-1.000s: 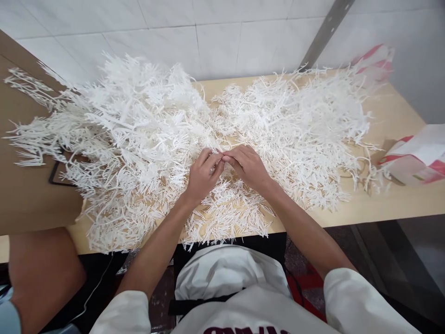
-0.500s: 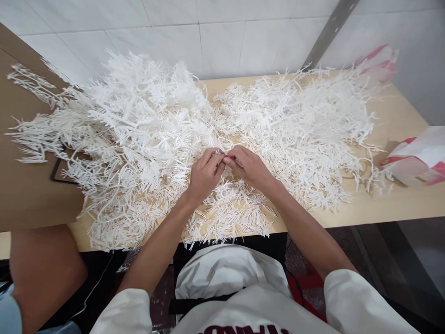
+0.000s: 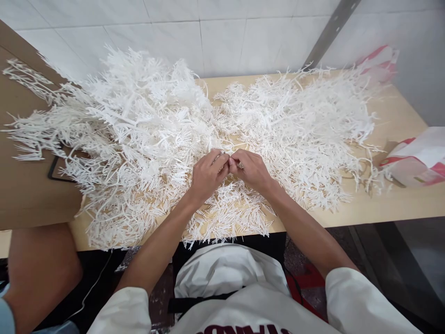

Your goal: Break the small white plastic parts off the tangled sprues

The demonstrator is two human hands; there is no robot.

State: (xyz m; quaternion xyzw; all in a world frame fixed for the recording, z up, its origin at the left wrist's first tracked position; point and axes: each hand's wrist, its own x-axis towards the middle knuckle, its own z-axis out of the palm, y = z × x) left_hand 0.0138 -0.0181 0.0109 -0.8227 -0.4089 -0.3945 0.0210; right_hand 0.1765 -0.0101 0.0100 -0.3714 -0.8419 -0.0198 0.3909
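My left hand (image 3: 209, 172) and my right hand (image 3: 251, 170) meet at the fingertips over the middle of the table. Both are closed in a pinch. A small white plastic piece shows at the left fingers; most of it is hidden, and what the right fingers pinch is covered. Around the hands lie white branched plastic pieces: a tall heap (image 3: 146, 111) on the left and a lower, wider heap (image 3: 306, 120) on the right. Short loose white sticks (image 3: 229, 218) are scattered beneath my wrists, towards the table's front edge.
A cardboard box (image 3: 31, 195) stands at the left, with some branches against it. Another person's arm (image 3: 45, 264) is at the lower left. Red-and-white bags (image 3: 417, 160) are at the right. A tiled wall (image 3: 222, 41) and a metal post (image 3: 330, 35) stand behind the wooden table (image 3: 399, 199).
Both hands have shifted slightly to the right and remain together at the fingertips. The right fingers are curled in a little more. The heaps look the same.
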